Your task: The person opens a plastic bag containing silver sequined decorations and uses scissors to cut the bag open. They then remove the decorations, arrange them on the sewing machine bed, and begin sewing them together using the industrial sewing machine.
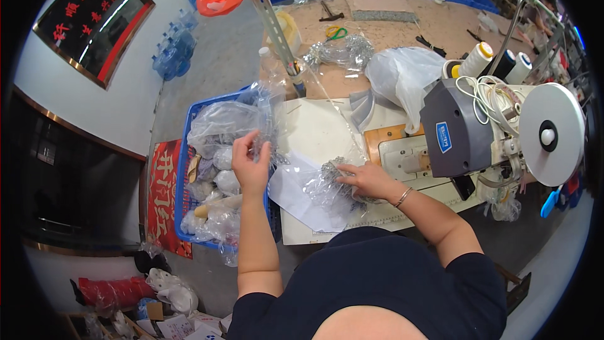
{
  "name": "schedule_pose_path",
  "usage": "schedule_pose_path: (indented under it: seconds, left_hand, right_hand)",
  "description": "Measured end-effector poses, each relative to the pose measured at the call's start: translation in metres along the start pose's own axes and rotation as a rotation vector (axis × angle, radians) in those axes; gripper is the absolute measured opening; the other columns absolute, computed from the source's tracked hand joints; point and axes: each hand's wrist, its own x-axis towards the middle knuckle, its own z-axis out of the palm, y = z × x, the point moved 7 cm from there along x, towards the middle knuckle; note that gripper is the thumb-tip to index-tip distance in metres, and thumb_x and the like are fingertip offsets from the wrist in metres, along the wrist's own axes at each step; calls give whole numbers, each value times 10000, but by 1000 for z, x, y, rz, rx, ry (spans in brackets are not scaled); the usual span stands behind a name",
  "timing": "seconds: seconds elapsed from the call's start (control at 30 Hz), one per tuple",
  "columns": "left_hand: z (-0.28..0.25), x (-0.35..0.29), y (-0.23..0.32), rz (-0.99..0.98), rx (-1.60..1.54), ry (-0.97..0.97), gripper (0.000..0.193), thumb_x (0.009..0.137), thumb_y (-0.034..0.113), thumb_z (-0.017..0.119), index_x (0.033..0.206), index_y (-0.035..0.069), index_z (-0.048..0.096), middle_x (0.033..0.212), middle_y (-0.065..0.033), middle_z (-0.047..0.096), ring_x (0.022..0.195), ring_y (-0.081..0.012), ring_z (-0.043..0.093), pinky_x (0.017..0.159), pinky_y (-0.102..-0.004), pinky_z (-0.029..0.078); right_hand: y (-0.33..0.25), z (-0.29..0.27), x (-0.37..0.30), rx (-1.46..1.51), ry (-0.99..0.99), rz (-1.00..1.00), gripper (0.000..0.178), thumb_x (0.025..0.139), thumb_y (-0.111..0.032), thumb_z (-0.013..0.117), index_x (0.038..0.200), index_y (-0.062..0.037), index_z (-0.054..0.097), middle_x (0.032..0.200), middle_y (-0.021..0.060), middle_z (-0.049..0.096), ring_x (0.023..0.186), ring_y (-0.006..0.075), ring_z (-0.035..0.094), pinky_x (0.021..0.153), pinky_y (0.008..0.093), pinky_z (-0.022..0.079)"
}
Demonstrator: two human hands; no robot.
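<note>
My left hand (pixel 250 165) is raised over the right side of a blue plastic basket (pixel 182 198). Its thumb and fingers are apart and bent, against crumpled clear plastic bags (pixel 229 119); no firm grip shows. My right hand (pixel 372 181) is on the pale worktable (pixel 302 230), its fingers closed on a silvery bundle (pixel 331 170) at the top of a clear plastic bag (pixel 327 194). White paper (pixel 290 184) lies partly under that bag. To the right of my right hand stands a sewing machine (pixel 456 127) with a grey head.
Thread cones (pixel 476 58) and a large white reel (pixel 550 127) stand at the machine. A white plastic bag (pixel 402 75), green-handled scissors (pixel 336 33) and wrapped silvery bundles (pixel 346 51) lie farther back. A metal pole (pixel 272 25) rises beside the basket. Blue water bottles (pixel 171 56) stand by the wall.
</note>
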Motion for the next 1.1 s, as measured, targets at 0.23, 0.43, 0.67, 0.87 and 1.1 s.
schedule_pose_path:
  seconds: [0.23, 0.43, 0.67, 0.87, 1.1]
  left_hand:
    - [38, -60, 112, 564, 163, 17, 401, 564, -108, 688, 932, 47, 652, 778, -72, 551, 759, -254, 566, 677, -339, 473]
    - [95, -97, 130, 490, 199, -196, 380, 589, -48, 652, 949, 77, 664, 804, -51, 550, 795, -239, 533, 685, -338, 448]
    - [164, -162, 47, 380, 436, -578, 355, 690, 1, 577, 1039, 61, 607, 846, -50, 517, 822, -250, 505, 688, -345, 434]
    - [107, -66, 90, 320, 459, -368, 387, 692, 23, 584, 1074, 84, 597, 866, -62, 528, 843, -245, 514, 714, -359, 396]
    - [137, -105, 93, 397, 686, -511, 372, 725, 54, 561, 1096, 83, 571, 920, -71, 510, 880, -252, 495, 698, -388, 377]
  right_hand:
    - [-8, -21, -60, -142, 355, -32, 183, 729, -99, 572, 911, -116, 580, 955, 9, 573, 840, 164, 559, 841, 349, 405]
    - [-7, -27, -79, -191, 374, -12, 62, 712, -124, 560, 748, -117, 511, 776, -4, 530, 822, 167, 527, 849, 369, 399]
    - [4, -14, -82, -199, 299, 28, 82, 707, -143, 556, 771, -102, 528, 796, 7, 538, 843, 170, 534, 762, 313, 420]
    - [1, -16, -85, -174, 350, -20, 118, 707, -145, 560, 816, -99, 553, 806, -4, 535, 833, 166, 530, 740, 304, 420]
    - [-6, -20, -80, -144, 406, -48, 131, 709, -136, 561, 834, -98, 570, 836, -4, 552, 866, 168, 536, 766, 308, 429]
